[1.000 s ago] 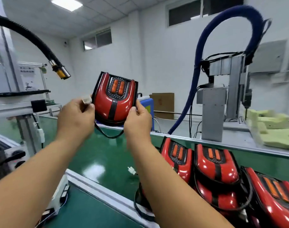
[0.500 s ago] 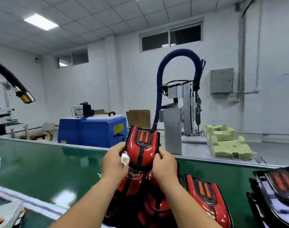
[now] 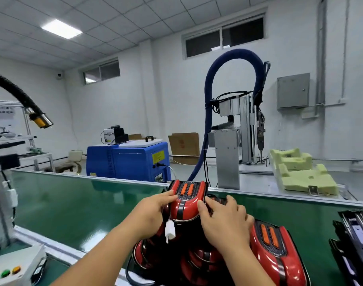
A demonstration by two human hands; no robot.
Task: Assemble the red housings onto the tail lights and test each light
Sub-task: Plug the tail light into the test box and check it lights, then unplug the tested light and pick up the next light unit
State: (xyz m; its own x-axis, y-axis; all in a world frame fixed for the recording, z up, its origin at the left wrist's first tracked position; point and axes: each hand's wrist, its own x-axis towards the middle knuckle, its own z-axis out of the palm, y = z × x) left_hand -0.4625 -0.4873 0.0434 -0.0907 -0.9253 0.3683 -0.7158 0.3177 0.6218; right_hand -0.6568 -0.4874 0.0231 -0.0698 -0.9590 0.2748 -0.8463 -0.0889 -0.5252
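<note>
— Two grips are engaged. Nearest, a pile of tail lights (image 3: 197,263) is seen on the green tabletop (image 3: 73,203), and a white connector (image 3: 169,232) hangs just below the left grip (image 3: 153,215). What is held?

— One tail light (image 3: 186,201), red housing fitted, is held tilted upright on top of the pile. Its left edge is pinched by the left grip. Its right edge is pinched between thumb and forefinger of the right grip (image 3: 224,221), the other fingers being spread.

— Which step is judged to be in hand?

— The setting-down of a finished unit, it is judged. A settled seat on the pile is called for next, then release, with the connector kept clear.

— What is changed?

— A second ago the light was held raised, well above the tabletop. It is now lowered onto the pile. Farther off, a blue machine (image 3: 135,159) has been brought into view.
</note>
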